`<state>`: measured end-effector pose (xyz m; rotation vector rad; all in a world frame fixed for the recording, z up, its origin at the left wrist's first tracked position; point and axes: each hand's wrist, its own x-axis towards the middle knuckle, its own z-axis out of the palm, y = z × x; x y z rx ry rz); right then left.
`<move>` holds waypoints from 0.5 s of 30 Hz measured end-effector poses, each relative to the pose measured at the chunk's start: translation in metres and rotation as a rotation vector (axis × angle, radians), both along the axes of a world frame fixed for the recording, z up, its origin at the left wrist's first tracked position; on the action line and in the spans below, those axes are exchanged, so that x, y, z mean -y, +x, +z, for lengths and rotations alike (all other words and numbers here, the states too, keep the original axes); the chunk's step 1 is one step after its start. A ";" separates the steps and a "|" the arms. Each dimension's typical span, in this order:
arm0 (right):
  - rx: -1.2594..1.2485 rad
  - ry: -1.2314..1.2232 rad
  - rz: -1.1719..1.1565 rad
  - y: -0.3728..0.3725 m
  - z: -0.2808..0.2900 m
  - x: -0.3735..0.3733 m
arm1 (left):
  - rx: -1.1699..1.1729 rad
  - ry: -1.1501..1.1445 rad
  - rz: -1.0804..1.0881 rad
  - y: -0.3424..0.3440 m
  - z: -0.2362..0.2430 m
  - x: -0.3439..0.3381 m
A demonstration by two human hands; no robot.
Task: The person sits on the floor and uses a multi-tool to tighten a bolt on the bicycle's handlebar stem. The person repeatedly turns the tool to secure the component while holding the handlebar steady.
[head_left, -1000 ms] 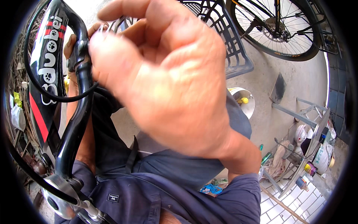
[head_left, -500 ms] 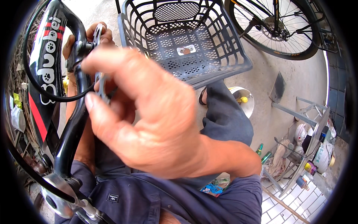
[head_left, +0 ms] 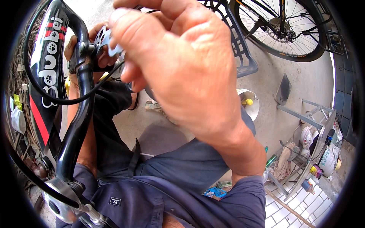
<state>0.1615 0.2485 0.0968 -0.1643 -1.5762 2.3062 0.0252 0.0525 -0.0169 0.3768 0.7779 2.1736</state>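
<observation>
My left hand is behind the black handlebar, its fingers closed round a silver metal bracket with cut-outs beside the bolted clamp. In front of it, large and slightly blurred, my right hand is raised with its fingers curled and thumb bent in. The upper edge cuts off part of those fingers, and anything they pinch is hidden. A black cable loops past the bar. Behind my right hand stands a black plastic basket, mostly covered.
A white and red bicycle frame part stands at the left, and a silver bell-shaped fitting is at lower left. A bicycle wheel is at upper right. A white bucket and a metal rack with clutter stand on the right.
My right hand has moved up and to the right, off the handlebar area, and now covers most of the basket. The metal bracket has turned and shows more of its face. My left hand stays put.
</observation>
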 end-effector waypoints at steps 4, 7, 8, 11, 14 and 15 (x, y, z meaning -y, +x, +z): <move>-0.125 0.142 -0.090 0.005 -0.020 0.026 | 0.002 0.006 -0.016 0.002 -0.001 -0.007; -0.106 0.292 -0.052 0.019 -0.024 0.036 | 0.005 0.001 -0.019 0.003 0.000 -0.005; -0.097 0.334 -0.038 0.022 -0.025 0.039 | 0.015 0.009 -0.023 0.002 0.002 -0.004; -0.111 0.434 -0.046 0.031 -0.033 0.052 | -0.040 0.074 -0.177 -0.010 -0.001 0.000; -0.125 0.435 -0.068 0.032 -0.035 0.055 | -0.091 0.020 -0.161 -0.014 -0.003 0.002; -0.101 0.422 -0.056 0.031 -0.033 0.051 | -0.094 -0.020 -0.118 -0.011 -0.003 0.002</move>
